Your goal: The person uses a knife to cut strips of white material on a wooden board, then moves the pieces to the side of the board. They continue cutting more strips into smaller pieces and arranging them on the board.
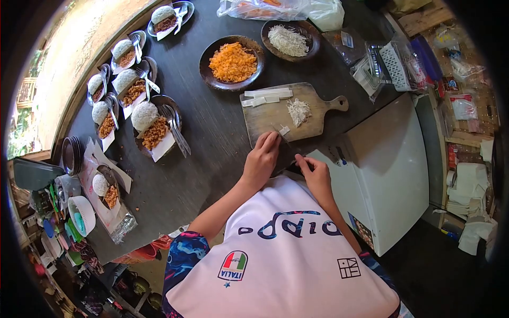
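Note:
My left hand is closed, its fingertips pressed together at the near edge of a wooden cutting board. What it pinches is hidden under the fingers. Close by, my right hand is curled around what looks like a small knife, with its thin dark blade angled toward the left fingertips. A small white piece lies against the blade. On the board are several pale white strips and a little heap of fine white shreds.
Beyond the board stand a bowl of orange shreds and a bowl of white shreds. Several plates with rice, brown crumbly food and cutlery are at left. A white appliance borders the right side. Stacked dark plates stand far left.

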Demonstrator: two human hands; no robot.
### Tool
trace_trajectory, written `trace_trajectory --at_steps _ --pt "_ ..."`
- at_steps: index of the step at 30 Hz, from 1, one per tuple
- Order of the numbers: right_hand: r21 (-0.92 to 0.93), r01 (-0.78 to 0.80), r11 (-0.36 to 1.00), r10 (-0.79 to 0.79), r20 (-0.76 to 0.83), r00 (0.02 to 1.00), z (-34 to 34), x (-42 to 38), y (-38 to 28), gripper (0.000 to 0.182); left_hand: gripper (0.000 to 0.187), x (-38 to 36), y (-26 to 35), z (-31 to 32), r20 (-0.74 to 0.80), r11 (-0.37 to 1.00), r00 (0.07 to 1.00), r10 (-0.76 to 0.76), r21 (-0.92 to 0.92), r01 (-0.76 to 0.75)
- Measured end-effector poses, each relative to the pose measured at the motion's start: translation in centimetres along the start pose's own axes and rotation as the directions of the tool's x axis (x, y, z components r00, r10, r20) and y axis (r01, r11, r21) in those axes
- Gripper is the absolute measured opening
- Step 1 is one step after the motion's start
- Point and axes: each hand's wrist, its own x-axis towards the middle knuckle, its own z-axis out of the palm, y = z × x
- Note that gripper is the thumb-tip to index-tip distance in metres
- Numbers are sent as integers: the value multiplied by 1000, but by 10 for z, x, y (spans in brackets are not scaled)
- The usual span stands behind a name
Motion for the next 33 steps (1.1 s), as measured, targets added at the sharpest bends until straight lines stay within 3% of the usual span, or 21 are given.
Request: trace_trajectory --at_steps 10,13,16,19,33 --pt "111 -4 994 -7 96 995 0 12 5 47 40 0 2 -5 -49 992 996 -75 -104 69" --pt "172 -159 972 110 266 958 -17 33 15 56 42 -1 -2 -4 -37 994 997 -64 -96 60" --pt "153 -144 978 124 134 983 -33 41 6 56 44 2 -7 -6 5 989 997 -71 -128 71" --pt "117 -115 987 88 209 974 -33 35 8 56 46 7 -10 -6 -18 989 998 -53 -137 50" --pt "-22 -35 999 36 31 999 -14 4 7 59 42 25 3 7 29 999 1000 -9 -50 11"
